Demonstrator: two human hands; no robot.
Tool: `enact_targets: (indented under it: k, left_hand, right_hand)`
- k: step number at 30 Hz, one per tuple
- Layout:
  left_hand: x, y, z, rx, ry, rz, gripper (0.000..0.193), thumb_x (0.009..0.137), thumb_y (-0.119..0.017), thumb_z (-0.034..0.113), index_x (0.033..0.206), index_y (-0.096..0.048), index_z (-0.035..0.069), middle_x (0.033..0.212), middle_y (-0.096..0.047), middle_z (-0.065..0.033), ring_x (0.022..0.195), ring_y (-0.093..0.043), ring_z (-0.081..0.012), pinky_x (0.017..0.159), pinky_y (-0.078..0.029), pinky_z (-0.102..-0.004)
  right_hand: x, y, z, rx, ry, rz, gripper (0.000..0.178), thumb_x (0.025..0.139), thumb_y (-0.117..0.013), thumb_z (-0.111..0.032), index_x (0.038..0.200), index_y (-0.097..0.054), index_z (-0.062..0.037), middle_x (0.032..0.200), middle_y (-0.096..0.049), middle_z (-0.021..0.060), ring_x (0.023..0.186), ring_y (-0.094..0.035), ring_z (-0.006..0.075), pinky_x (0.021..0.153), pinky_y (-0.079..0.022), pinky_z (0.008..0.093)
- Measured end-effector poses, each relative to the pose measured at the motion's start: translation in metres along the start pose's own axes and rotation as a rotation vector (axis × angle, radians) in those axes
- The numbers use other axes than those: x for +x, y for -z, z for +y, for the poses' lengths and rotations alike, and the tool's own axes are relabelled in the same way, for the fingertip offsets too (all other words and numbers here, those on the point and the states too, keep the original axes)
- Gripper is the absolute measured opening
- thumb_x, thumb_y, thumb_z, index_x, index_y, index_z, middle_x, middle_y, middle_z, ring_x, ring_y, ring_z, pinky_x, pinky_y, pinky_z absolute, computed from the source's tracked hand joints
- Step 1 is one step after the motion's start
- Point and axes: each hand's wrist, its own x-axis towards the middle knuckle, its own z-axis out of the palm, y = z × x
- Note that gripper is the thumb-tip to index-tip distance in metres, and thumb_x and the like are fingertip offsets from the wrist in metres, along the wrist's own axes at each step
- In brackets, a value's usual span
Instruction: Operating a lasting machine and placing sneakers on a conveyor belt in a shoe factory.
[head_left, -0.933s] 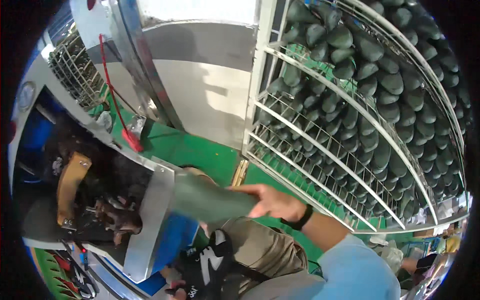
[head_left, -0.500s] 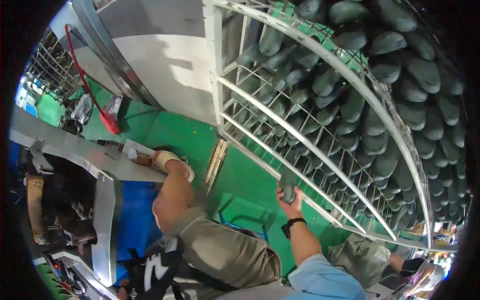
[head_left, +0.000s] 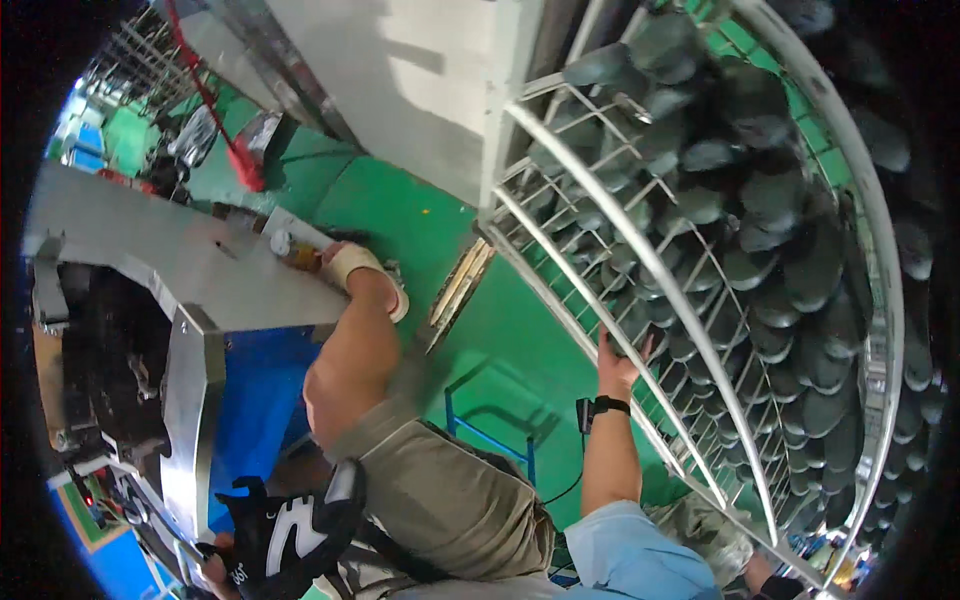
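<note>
My right hand [head_left: 620, 368] reaches to the lower bars of a white metal rack [head_left: 655, 265], its thumb and fingers spread apart. Between and beyond the fingertips are dark grey-green shoe lasts [head_left: 770, 200], packed with rounded ends outward. Which of them the fingers touch, if any, I cannot make out. A black wristband sits on that wrist. At the lower left, my left hand [head_left: 215, 572], only partly in view, grips a black shoe with white stripes [head_left: 290, 535] over my lap.
On the left stands a metal-topped bench or machine [head_left: 190, 250] with a blue side panel [head_left: 265, 400]. A blue-framed stool [head_left: 490, 440] is on the green floor. A light-coloured wooden strip [head_left: 460, 285] lies near the rack. A red-handled dustpan [head_left: 245, 165] is farther off.
My right hand has moved up and right to the rack. The shoe last it held is no longer in its palm, and its fingers have spread. The view has shifted.
</note>
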Motion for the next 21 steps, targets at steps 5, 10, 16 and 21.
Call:
enact_targets:
  k: [5,10,16,21]
  left_hand:
    - [-0.008,0.038,-0.016,0.106,-0.037,0.17,0.065,0.093,-0.049,0.053,0.13,-0.057,0.001,0.13,-0.061,-0.0182,0.115,-0.06,-0.0326,0.102,-0.045,-0.0476]
    - [0.004,0.025,-0.005,0.008,0.125,0.072,0.06,0.091,-0.05,0.052,0.125,-0.061,0.003,0.118,-0.066,-0.0162,0.107,-0.064,-0.0294,0.095,-0.05,-0.0452]
    - [0.002,-0.061,0.016,-0.135,0.091,0.142,0.048,0.089,-0.058,0.044,0.114,-0.064,0.003,0.103,-0.07,-0.0125,0.094,-0.066,-0.0265,0.088,-0.052,-0.0414]
    - [-0.011,-0.041,0.018,-0.143,0.08,0.126,0.046,0.085,-0.067,0.039,0.113,-0.064,0.003,0.114,-0.068,-0.0204,0.1,-0.067,-0.0346,0.089,-0.056,-0.0485]
  right_hand:
    - [0.021,-0.008,-0.003,-0.024,0.169,0.052,0.055,0.089,-0.068,-0.042,0.134,-0.059,-0.0103,0.139,-0.059,0.0081,0.129,-0.053,0.032,0.114,-0.038,0.053]
    - [0.07,0.014,-0.021,-0.042,0.126,-0.175,0.056,0.086,-0.073,-0.039,0.129,-0.062,-0.0051,0.134,-0.063,0.011,0.124,-0.058,0.0319,0.111,-0.042,0.0509]
    - [0.062,0.026,-0.021,-0.114,-0.016,-0.136,0.045,0.095,-0.063,-0.019,0.132,-0.054,0.0059,0.137,-0.057,0.0225,0.128,-0.052,0.0422,0.107,-0.051,0.042]
    - [0.058,0.026,-0.013,-0.231,0.009,-0.114,0.035,0.095,-0.065,-0.024,0.125,-0.062,-0.0042,0.128,-0.065,0.0141,0.112,-0.065,0.031,0.096,-0.057,0.0384]
